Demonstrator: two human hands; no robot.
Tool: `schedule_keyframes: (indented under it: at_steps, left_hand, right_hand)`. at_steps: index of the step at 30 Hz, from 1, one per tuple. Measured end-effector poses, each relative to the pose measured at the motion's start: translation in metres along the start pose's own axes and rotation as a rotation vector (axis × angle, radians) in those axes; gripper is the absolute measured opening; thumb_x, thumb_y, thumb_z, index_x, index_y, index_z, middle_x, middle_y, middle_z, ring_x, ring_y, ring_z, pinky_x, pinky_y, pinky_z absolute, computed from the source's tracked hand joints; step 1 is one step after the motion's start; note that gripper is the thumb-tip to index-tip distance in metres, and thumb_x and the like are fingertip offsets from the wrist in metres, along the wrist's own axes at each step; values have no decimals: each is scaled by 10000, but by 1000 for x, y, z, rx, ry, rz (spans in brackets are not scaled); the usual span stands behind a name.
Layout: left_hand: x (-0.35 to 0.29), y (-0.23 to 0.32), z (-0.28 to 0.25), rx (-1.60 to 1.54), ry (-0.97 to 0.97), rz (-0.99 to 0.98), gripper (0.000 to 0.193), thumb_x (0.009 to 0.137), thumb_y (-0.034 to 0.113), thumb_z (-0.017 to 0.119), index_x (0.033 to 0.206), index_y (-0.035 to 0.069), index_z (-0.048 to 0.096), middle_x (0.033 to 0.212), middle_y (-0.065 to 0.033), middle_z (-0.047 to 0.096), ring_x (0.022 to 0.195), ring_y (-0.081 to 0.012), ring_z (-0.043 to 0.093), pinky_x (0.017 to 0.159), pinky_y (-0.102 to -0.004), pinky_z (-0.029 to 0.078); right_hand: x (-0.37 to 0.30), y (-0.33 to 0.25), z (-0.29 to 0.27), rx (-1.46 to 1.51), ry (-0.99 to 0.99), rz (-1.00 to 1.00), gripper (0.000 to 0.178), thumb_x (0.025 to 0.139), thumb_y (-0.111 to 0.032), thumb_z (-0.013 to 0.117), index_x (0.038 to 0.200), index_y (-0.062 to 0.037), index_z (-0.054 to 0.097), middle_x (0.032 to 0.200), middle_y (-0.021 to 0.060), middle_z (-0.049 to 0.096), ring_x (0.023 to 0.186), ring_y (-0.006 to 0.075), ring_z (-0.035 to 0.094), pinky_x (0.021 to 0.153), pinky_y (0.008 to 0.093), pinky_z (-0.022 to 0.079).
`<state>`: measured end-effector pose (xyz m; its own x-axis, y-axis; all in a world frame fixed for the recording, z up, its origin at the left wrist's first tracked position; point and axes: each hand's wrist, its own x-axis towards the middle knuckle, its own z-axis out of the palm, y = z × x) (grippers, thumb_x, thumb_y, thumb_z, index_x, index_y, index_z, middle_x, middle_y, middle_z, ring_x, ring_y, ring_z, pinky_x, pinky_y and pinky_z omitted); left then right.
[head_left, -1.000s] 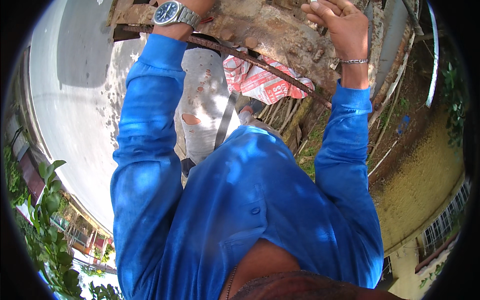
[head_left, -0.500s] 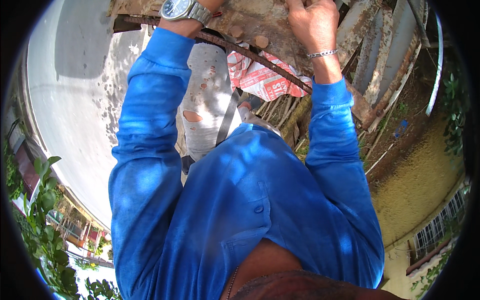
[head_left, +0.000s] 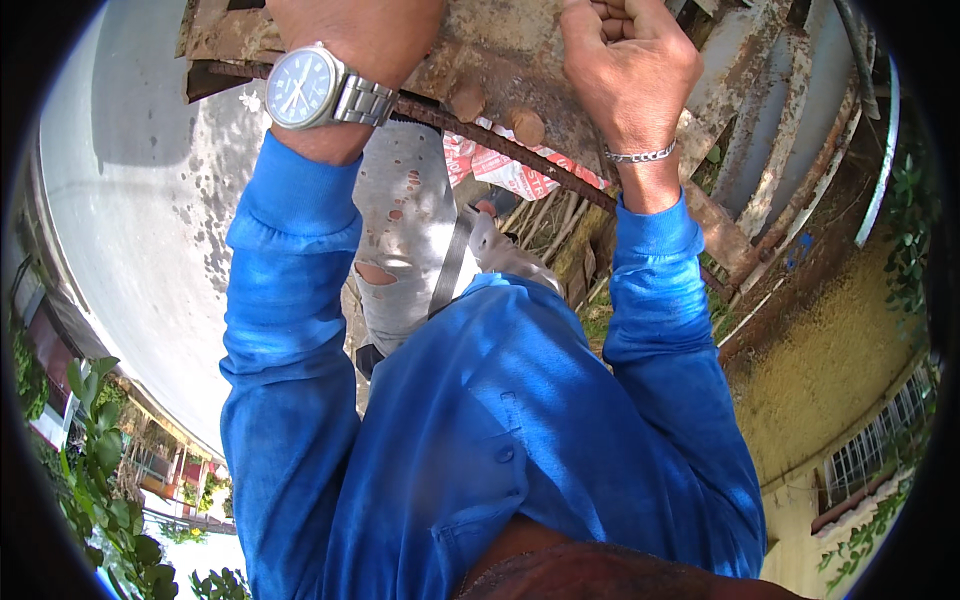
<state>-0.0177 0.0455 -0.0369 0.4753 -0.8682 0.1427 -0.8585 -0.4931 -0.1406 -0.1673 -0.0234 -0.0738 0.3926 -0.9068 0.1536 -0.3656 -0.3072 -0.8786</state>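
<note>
A rusty metal bench (head_left: 490, 60) spans the top of the view, with a thin rusted bar (head_left: 500, 143) along its near edge. Two round rusty studs (head_left: 526, 125) sit close to that edge. My left hand (head_left: 355, 30), with a steel watch (head_left: 305, 88) on its wrist, is over the bench's left part; its fingers run out past the top edge. At the bench's right side is my right hand (head_left: 635, 65), with a chain bracelet at the wrist. Its fingers are curled in, and whatever they may hold is hidden.
Rusted metal strips (head_left: 770, 130) stand at the right, before a yellow wall (head_left: 825, 400). Below the bench lie a red and white printed sack (head_left: 500, 165) and sticks (head_left: 545, 225). My leg in torn grey trousers (head_left: 400, 220) stands beneath. Grey pavement (head_left: 110, 250) stretches left.
Both hands sit lower in the picture and look larger. My left hand has shifted left, and more of the right hand's curled fingers shows. The bench's left end shows more.
</note>
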Motion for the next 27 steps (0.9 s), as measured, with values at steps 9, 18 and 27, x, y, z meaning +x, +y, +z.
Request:
schedule_keyframes:
  at_steps: [9, 18, 27]
  left_hand:
    - [1, -1, 2, 33, 17, 22, 134, 786, 115, 594, 702, 82, 692, 704, -161, 674, 699, -342, 703, 604, -465, 552]
    - [-2, 2, -2, 37, 31, -21, 143, 793, 115, 585, 703, 84, 691, 700, -165, 671, 697, -345, 701, 603, -464, 548]
    - [1, 1, -1, 22, -14, -27, 148, 801, 117, 577, 718, 82, 694, 718, -172, 678, 717, -349, 705, 618, -473, 552]
  right_hand:
    - [1, 16, 6, 28, 53, -35, 18, 850, 5, 674, 865, 7, 683, 662, -17, 595, 579, 11, 493, 513, 206, 414]
    - [1, 15, 7, -9, 67, -83, 45, 831, 5, 681, 875, 2, 690, 664, 5, 607, 580, 32, 516, 528, 220, 443]
    - [3, 7, 5, -118, 51, -167, 61, 798, 6, 700, 852, -18, 684, 681, 67, 615, 549, 102, 565, 523, 262, 463]
